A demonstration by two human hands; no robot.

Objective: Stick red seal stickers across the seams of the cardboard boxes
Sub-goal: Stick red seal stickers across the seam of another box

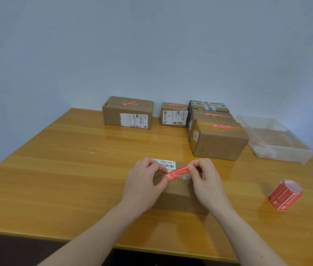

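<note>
White shipping label (pixel 164 163) on the far end of the cardboard box (pixel 178 198) in front of me: top line reads "507-P802 T/", upside down from my side, with a barcode below; the rest is covered by my left hand (pixel 144 186). Red seal sticker (pixel 176 172) carries white print, characters too small to read. It runs diagonally over the box top, across the taped seam.

Left grip: thumb and forefinger pinched closed on the sticker's lower-left end, at the box surface. Right hand (pixel 205 179): fingertips pinched closed on the upper-right end, which appears slightly lifted off the cardboard, though I cannot be sure at this angle. The sticker spans the gap between both grips; the box sits under my hands, near the front edge of the bench (pixel 65 169).

Sticker roll (pixel 285 194): red with white print, lying on its side to my right, well apart from the box.

Far side of the bench: sealed boxes (pixel 217 135) in a row and a stack, each with a red strip on top. One label shows a large "1"; other text is illegible. Clear plastic bin (pixel 274 139) at far right, contents blurred, some red-and-white scraps inside.
</note>
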